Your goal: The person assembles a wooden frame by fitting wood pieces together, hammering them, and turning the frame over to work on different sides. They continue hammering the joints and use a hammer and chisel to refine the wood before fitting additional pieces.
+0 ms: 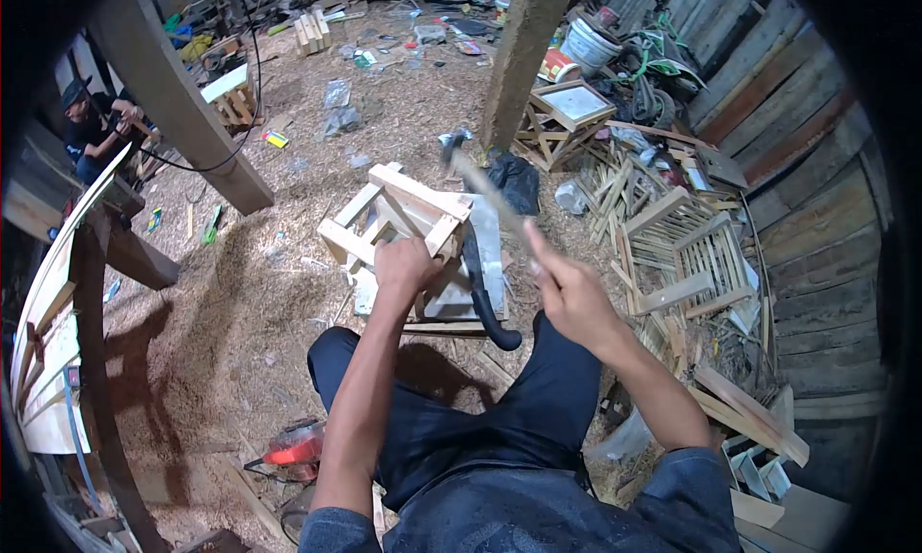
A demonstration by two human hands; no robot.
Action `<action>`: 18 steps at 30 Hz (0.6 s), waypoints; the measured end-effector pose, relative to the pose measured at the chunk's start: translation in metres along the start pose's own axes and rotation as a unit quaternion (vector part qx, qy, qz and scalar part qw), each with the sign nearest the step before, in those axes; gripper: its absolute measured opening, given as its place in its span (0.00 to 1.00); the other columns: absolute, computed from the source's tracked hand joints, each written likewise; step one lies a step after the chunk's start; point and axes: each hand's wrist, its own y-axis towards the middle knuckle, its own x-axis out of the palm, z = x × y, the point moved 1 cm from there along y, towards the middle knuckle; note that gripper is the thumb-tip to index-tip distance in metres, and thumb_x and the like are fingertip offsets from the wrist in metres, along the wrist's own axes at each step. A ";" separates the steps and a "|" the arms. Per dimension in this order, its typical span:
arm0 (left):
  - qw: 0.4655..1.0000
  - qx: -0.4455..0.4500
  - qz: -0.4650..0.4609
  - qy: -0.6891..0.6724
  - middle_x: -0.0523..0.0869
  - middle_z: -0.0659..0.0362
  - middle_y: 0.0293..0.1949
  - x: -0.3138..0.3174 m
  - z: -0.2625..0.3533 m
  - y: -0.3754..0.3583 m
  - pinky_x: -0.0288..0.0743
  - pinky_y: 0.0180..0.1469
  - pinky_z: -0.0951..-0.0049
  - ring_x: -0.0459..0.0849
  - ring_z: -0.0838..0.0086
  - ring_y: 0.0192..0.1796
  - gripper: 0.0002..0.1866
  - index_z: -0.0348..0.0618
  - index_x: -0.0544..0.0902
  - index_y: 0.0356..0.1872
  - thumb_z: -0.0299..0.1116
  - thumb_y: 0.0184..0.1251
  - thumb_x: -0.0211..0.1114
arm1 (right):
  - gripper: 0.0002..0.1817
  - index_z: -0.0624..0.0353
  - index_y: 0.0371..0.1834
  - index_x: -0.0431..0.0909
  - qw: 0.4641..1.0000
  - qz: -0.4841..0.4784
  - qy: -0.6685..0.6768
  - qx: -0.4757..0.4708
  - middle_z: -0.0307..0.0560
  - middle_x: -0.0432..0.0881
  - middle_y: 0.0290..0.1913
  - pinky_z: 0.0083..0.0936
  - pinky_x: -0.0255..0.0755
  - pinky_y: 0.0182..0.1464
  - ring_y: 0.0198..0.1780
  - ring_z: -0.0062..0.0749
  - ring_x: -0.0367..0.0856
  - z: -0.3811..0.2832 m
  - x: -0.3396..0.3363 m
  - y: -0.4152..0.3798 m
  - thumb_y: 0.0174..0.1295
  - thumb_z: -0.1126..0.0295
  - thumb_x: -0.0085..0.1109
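My right hand (576,299) is wrapped around the pale wooden handle of a hammer (488,190), raised to the right of the work. Its dark head points away from me, above the far right corner of a small wooden frame (415,190) built from light bars. My left hand (404,263) is closed over the near bar of that frame. Beneath the frame is a low, pale-topped stand (492,251) in front of my knees. A black tool with a hooked grip (487,308) lies along the stand's right side, its grip extending past the near edge.
A wooden post (519,63) rises beyond the stand. Slatted wooden pieces (687,255) and scraps lie at the right. A red power tool (293,447) sits on the shavings-covered floor at my left. Another person (96,131) sits at the far left, behind a slanting post (178,92).
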 end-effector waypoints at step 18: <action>1.000 0.008 0.004 0.009 0.89 0.48 0.37 0.005 -0.001 0.003 0.74 0.52 0.59 0.88 0.57 0.42 0.26 0.39 0.86 0.38 0.55 0.57 0.62 | 0.33 0.61 0.75 0.58 0.996 0.013 -0.052 -0.066 0.59 0.79 0.23 0.45 0.75 0.32 0.24 0.52 0.81 0.012 -0.010 0.003 0.64 0.82 0.49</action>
